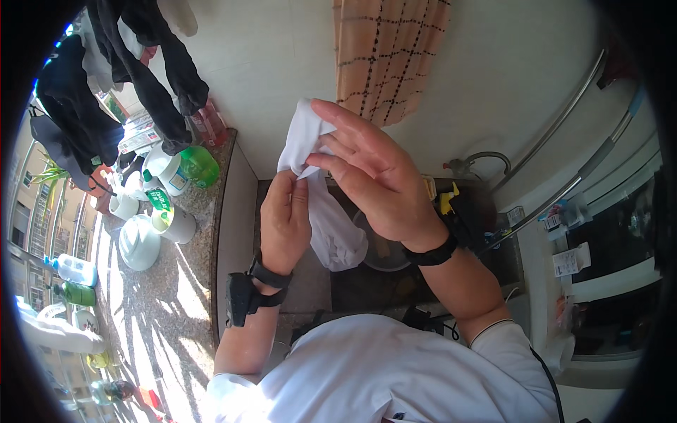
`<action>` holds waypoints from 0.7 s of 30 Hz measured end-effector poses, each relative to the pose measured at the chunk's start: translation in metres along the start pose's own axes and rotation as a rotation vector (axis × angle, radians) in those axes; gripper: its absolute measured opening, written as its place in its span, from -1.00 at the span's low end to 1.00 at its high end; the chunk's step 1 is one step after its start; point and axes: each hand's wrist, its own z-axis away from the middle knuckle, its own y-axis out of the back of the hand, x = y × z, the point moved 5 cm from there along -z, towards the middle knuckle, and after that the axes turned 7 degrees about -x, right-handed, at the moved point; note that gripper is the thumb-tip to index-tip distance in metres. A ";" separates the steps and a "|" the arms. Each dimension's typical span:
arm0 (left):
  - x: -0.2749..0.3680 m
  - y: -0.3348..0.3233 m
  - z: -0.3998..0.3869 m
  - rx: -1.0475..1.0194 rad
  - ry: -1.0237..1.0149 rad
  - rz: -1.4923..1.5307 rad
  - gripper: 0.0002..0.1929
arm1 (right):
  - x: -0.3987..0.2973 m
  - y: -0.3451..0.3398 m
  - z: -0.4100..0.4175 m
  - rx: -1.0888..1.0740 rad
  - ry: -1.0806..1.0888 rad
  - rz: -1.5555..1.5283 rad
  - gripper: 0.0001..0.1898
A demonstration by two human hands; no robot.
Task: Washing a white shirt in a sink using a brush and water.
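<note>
A white cloth [304, 132] hangs raised in front of me, its shape partly hidden by my fingers. My left hand [285, 222] pinches its edge between thumb and fingers. My right hand [375, 174] has its palm turned up and its thumb and fingertips at a fold near the top. From there the fabric drops to a bunched lower end above a dark counter or floor surface [365, 291]. Beside that bunch, partly covered by it and my right wrist, is a clear round basin [389, 256].
At left, a granite ledge [180, 296] in sunlight holds a white mug [180, 227], a toothpaste tube [157, 198], a white lidded pot [139, 242] and a green bottle [200, 166]. Dark socks [153, 90] hang above it. A checked towel [391, 58] hangs ahead; metal rails [560, 116] curve at right.
</note>
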 end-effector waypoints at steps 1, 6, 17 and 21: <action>0.002 0.001 0.000 -0.079 0.063 0.092 -0.81 | -0.001 0.006 0.000 0.053 0.058 -0.020 -0.36; 0.034 0.005 -0.006 -0.164 0.117 0.223 -0.75 | -0.017 0.018 0.002 0.102 0.104 0.270 -0.42; 0.063 0.027 -0.052 0.032 -0.150 -0.233 -0.88 | -0.029 0.015 -0.001 0.118 0.119 0.502 -0.45; 0.088 0.032 -0.041 -0.144 -0.159 -0.244 -0.84 | -0.024 0.050 0.011 0.239 0.116 0.811 -0.39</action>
